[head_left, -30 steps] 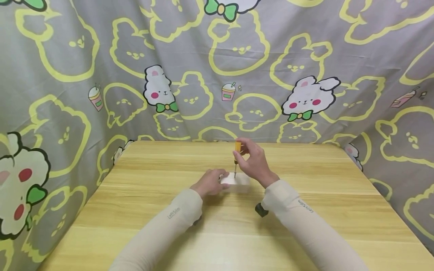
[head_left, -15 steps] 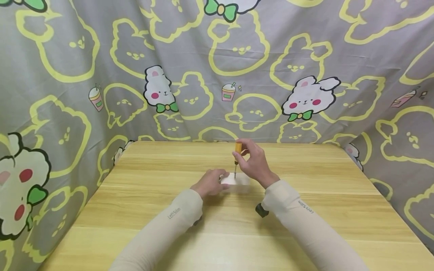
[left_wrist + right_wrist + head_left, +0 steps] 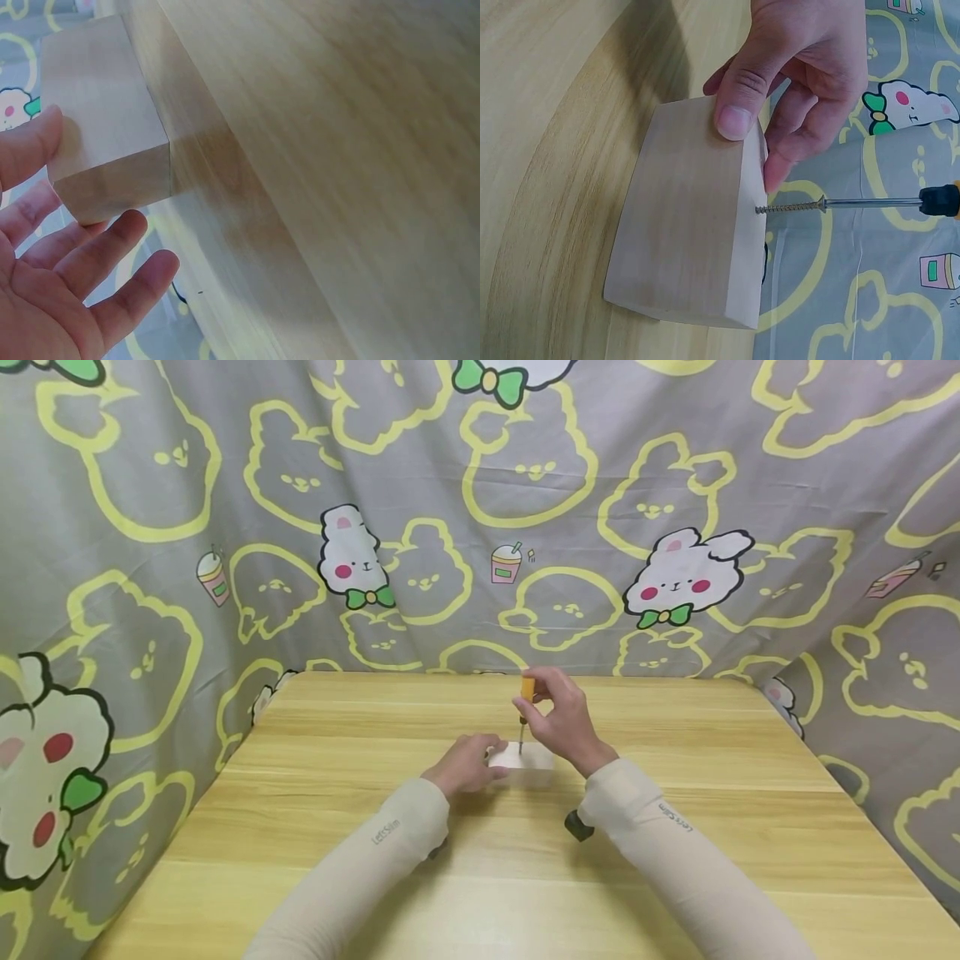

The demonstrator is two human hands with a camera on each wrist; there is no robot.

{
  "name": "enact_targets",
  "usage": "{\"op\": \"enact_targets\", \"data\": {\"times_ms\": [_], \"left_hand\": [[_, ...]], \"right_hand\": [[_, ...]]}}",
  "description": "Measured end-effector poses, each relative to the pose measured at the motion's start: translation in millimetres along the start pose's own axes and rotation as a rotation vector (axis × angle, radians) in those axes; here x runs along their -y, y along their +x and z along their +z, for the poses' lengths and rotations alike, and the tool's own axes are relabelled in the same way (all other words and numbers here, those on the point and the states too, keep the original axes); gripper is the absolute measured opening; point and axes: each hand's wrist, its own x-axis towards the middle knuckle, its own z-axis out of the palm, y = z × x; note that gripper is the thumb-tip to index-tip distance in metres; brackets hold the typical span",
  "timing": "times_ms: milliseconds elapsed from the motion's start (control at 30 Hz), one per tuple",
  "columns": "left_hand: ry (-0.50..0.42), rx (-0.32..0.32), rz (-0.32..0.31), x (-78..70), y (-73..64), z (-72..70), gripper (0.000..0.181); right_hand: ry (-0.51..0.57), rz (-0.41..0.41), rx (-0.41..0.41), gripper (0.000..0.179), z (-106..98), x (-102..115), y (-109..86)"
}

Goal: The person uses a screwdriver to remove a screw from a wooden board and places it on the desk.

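Observation:
A pale wooden block (image 3: 675,217) stands on the table, and my left hand (image 3: 467,763) grips its left end between thumb and fingers. In the left wrist view the thumb (image 3: 34,146) lies on one face of the block (image 3: 105,97), with two fingers spread away from it. A screw (image 3: 791,207) stands upright with its tip in the block's top face. The screwdriver's shaft (image 3: 874,202) meets the screw head in line. Above the block my right hand (image 3: 558,710) pinches the orange handle (image 3: 528,688) of the screwdriver between thumb and fingers. The right wrist view cuts off most of that handle.
The wooden table (image 3: 360,718) spreads around both hands. A grey curtain (image 3: 442,468) with yellow outlines and rabbit prints hangs behind and along the sides. Below the right cuff a black wrist device (image 3: 579,826) shows.
The right thumb and fingers shift slightly on the orange handle. Block, screw and left hand keep nearly the same place.

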Motion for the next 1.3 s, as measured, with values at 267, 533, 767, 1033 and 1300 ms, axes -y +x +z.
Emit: {"op": "enact_targets", "data": {"times_ms": [267,533,767,1033,1300], "left_hand": [[0.001,-0.006,0.005,0.7,-0.5,-1.0,0.049],[-0.011,0.002,0.004,0.4,-0.2,-1.8,0.049],[-0.004,-0.003,0.020,1.3,1.1,-0.8,0.048],[-0.007,-0.001,0.020,1.7,0.9,0.0,0.048],[-0.008,0.009,-0.002,1.3,0.4,0.1,0.049]], "right_hand": [[0.022,-0.002,-0.017,0.037,0.6,0.8,0.0],[0.035,0.004,-0.012,0.034,1.2,0.9,0.8],[0.068,0.008,-0.013,0.037,2.1,-0.3,0.4],[0.052,0.033,-0.004,0.036,1.6,0.4,0.0],[0.067,0.033,0.007,0.042,1.0,0.9,-1.3]]}}
